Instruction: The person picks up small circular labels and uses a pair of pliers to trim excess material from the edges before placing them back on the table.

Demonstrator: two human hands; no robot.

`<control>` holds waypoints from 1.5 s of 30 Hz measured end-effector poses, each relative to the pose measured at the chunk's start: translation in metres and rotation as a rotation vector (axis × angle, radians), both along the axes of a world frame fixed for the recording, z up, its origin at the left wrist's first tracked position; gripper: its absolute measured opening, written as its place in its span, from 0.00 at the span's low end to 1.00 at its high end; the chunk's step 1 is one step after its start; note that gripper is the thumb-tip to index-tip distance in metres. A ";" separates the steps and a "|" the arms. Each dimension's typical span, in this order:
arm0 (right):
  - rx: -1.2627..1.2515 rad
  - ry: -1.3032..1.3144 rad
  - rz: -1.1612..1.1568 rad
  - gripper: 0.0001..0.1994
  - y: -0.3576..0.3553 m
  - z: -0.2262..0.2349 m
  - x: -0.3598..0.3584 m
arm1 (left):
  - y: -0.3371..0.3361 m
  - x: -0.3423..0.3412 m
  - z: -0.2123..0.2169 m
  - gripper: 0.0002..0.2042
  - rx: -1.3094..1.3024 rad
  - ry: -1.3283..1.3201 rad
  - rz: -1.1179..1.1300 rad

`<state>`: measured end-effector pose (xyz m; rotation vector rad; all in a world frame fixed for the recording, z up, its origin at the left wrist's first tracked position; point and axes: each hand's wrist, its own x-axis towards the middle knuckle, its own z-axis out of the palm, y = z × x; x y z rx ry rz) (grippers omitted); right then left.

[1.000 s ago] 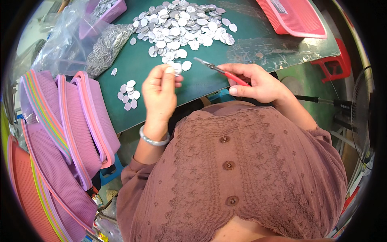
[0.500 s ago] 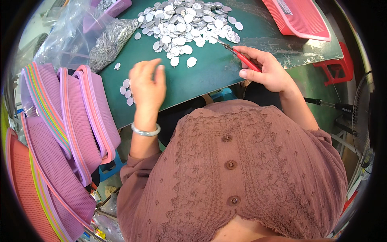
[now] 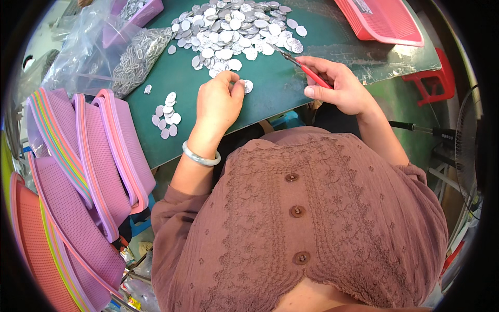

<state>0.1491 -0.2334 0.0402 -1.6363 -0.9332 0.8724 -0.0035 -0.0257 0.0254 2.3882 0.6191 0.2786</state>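
My left hand [image 3: 221,101], a pale bangle on its wrist, is over the green table with thumb and fingers curled together. At the thumb tip is a silvery oval metal charm [image 3: 249,86], apparently pinched; the fingertips are partly hidden. My right hand [image 3: 338,86] grips slim pliers [image 3: 314,76] with red handles and dark narrow jaws. Their tips reach the near right edge of a large heap of silvery oval charms [image 3: 234,31]. Left of my left hand lies a small separate group of the same charms [image 3: 167,115], with one small piece [image 3: 147,89] apart from it.
A clear plastic bag [image 3: 136,62] of metal chain links or clips lies at the left, by a purple basket [image 3: 132,21]. Stacked purple and pink baskets [image 3: 117,156] lean along the table's left edge. A pink basket [image 3: 387,23] is far right, above a red stool [image 3: 431,80].
My left hand has moved right, from beside the small group to a single charm near the heap. More charms show in the small group. The right hand keeps its hold on the pliers.
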 end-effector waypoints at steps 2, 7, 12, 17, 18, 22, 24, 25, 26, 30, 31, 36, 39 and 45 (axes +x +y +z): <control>0.007 -0.010 -0.006 0.30 -0.001 -0.001 0.000 | 0.006 -0.002 -0.002 0.08 0.062 0.014 0.023; -0.002 0.010 -0.017 0.31 -0.001 -0.002 0.000 | 0.021 -0.009 0.002 0.09 0.038 -0.127 -0.079; -0.008 -0.016 -0.010 0.31 0.000 0.000 0.000 | 0.011 -0.006 0.005 0.14 0.240 -0.092 -0.322; 0.001 -0.017 -0.014 0.31 -0.001 -0.001 -0.001 | 0.007 -0.005 0.009 0.08 0.329 -0.062 -0.327; -0.003 -0.014 -0.011 0.31 -0.001 0.000 -0.001 | 0.006 -0.006 0.010 0.07 0.349 -0.046 -0.305; -0.025 -0.037 -0.001 0.31 0.000 0.000 0.000 | 0.005 -0.007 0.010 0.08 0.211 0.037 -0.167; 0.021 -0.001 -0.006 0.31 0.000 -0.001 -0.002 | 0.005 -0.008 0.002 0.09 -0.117 0.014 -0.073; 0.045 0.015 -0.008 0.31 0.000 -0.002 -0.003 | 0.005 -0.009 -0.003 0.08 -0.356 -0.034 -0.025; 0.068 -0.033 -0.007 0.31 0.000 -0.006 -0.004 | 0.005 -0.009 -0.005 0.08 -0.594 -0.082 0.023; -0.010 -0.245 0.048 0.31 0.002 -0.002 -0.007 | -0.010 -0.003 0.002 0.06 -1.048 -0.333 0.113; -0.070 -0.301 0.076 0.31 0.002 0.003 -0.008 | -0.012 -0.002 0.005 0.07 -1.057 -0.352 0.124; 0.004 -0.312 0.047 0.30 0.002 0.001 -0.012 | -0.018 0.002 0.010 0.10 -1.080 -0.398 0.142; -0.019 -0.269 0.081 0.30 0.002 0.002 -0.013 | -0.019 0.002 0.010 0.09 -1.113 -0.410 0.113; -0.079 -0.255 0.140 0.30 0.006 0.008 -0.012 | -0.021 0.002 0.012 0.09 -1.091 -0.391 0.091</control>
